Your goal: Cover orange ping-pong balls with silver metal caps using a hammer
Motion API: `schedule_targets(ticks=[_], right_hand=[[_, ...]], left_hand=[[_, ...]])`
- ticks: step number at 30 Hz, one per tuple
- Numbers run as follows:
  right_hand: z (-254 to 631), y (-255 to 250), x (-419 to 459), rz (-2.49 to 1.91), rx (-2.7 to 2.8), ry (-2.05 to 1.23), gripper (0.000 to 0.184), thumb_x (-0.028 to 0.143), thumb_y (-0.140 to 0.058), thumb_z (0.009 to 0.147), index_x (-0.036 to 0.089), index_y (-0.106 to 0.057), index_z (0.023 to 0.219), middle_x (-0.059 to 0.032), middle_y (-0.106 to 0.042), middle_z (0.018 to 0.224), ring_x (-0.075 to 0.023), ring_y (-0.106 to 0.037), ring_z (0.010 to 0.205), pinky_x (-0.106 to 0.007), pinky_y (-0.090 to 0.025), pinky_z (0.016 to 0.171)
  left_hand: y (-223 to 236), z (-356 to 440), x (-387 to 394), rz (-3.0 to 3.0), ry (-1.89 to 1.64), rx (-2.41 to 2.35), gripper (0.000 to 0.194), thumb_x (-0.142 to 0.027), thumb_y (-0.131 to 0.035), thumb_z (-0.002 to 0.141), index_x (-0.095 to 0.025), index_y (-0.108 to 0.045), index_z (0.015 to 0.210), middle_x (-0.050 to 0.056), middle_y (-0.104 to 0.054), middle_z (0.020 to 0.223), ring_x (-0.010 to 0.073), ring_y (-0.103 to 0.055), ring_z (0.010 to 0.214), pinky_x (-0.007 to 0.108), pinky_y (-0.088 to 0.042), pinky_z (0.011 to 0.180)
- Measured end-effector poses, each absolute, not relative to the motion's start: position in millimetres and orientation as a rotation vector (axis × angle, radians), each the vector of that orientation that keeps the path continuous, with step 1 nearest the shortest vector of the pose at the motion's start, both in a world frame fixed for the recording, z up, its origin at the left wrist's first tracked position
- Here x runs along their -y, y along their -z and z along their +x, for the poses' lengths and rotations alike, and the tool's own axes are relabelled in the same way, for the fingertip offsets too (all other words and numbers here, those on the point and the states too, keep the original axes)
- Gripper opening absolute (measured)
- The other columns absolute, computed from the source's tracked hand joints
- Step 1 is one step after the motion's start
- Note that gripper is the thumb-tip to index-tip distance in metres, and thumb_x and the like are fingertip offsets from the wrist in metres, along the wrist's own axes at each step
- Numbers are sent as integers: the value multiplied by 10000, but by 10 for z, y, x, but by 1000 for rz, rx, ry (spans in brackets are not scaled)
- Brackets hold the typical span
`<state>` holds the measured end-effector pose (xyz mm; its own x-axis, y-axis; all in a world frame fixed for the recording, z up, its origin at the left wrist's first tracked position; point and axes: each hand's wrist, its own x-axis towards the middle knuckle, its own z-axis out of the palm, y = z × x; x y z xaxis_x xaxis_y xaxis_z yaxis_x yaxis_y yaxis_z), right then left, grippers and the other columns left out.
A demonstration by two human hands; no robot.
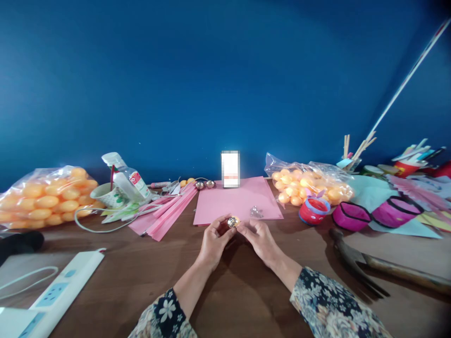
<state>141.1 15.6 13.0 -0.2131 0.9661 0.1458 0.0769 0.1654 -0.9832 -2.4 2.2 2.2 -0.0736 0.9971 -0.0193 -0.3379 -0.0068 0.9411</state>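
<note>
My left hand has its thumb and fingers closed round a small shiny silver ball, which looks like a jingle bell. An orange-yellow patch shows along the ball's right side. There, my right hand pinches with thumb and fingertips; the exact grip is too small to make out. Both hands are just in front of a pink sheet of paper. A little cluster of silvery pieces lies on that sheet, beyond my right hand. Two larger silver balls rest at the sheet's back left corner.
Pink strips, a tipped bottle and a bag of orange balls lie left. A power strip sits front left. Right are another ball bag, a red cup, magenta pouches and a hammer.
</note>
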Motion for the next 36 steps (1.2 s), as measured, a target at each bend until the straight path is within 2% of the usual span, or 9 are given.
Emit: schedule_targets(ticks=[8, 19, 36], right_hand=[[1412, -171, -135, -1060, 1523, -1190, 219, 360, -591, 781, 150, -650, 761, -12, -643, 714, -142, -554, 677, -248, -425, 673], [1405, -174, -137, -1069, 1503, -1218, 235, 372, -594, 771, 144, -645, 748, -8, -631, 696, -124, -532, 621, -227, -403, 578], [1394, -213, -124, -1072, 1480, -1244, 225, 380, -599, 763, 160, -626, 723, 1, -606, 679, -127, -517, 619, -233, -389, 573]], left_hand=[[-22, -28, -26, 929, -1412, -1003, 462, -213, -744, 612, -177, -604, 1051, 58, -686, 982, 188, -627, 928, 321, -468, 870], [-19, -27, -29, 906, -1407, -1003, 483, -219, -750, 602, -175, -602, 1061, 63, -688, 991, 197, -627, 937, 331, -466, 875], [-37, -24, -23, 902, -1406, -996, 479, -219, -753, 598, -162, -600, 1048, 76, -687, 983, 201, -634, 913, 335, -475, 855]])
